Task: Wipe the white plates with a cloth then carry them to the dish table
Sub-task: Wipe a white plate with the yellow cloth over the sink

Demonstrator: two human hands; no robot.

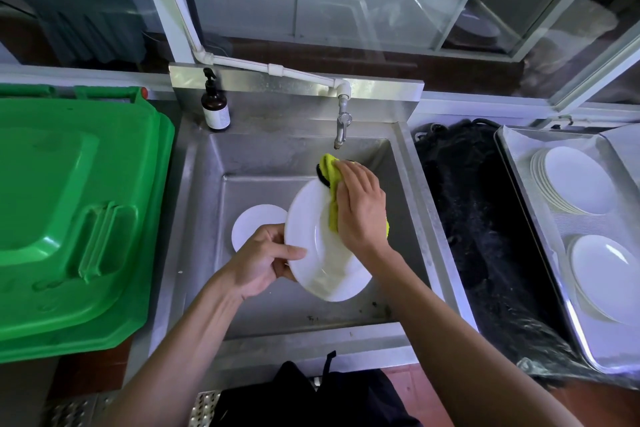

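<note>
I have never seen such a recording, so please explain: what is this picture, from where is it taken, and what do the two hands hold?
There is no machine here: a person wears a camera on the head, looking down at their own arms over a steel sink. The left hand grips the rim of a tilted white plate. The right hand presses a yellow cloth on it. Another white plate lies in the sink. More plates are stacked on a tray at right.

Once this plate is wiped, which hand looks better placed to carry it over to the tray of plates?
Probably the left hand: its fingers already grip the plate by the rim. The right hand is pressing the yellow cloth, though the tray lies on its side.
</note>
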